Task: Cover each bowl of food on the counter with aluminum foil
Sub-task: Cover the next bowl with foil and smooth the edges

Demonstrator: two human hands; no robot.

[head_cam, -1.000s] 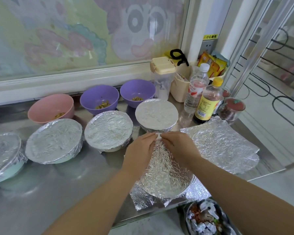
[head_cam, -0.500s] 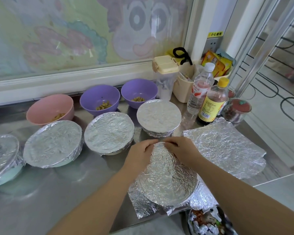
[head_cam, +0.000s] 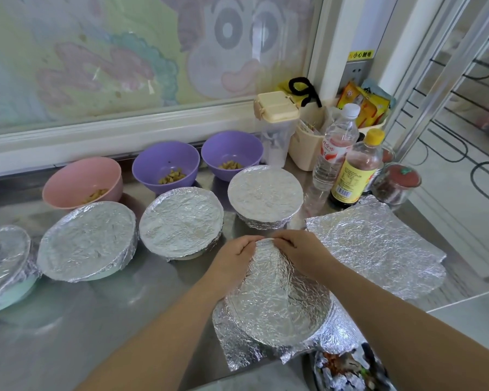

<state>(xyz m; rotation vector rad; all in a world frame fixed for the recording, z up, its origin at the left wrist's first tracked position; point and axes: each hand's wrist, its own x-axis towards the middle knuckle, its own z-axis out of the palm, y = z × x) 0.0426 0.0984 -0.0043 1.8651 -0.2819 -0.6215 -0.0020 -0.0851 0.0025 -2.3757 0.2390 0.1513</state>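
Far left to centre: pink bowl (head_cam: 68, 179), purple bowl (head_cam: 164, 162) and second purple bowl (head_cam: 232, 148) uncovered along the wall, foil-covered bowls (head_cam: 88, 241) in front, bare counter (head_cam: 96, 320) nearer. Centre-right, at the counter's near edge: foil-draped bowl (head_cam: 277, 306), left hand (head_cam: 232, 259) and right hand (head_cam: 302, 255) both curled, pinching foil at its far rim. Right: loose foil sheet (head_cam: 373, 249) just beside.

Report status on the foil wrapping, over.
Left hand, right hand pinching nearest foil cover at far edge. Near corners loose. Pink bowl, two purple bowls uncovered. Nothing blocking.
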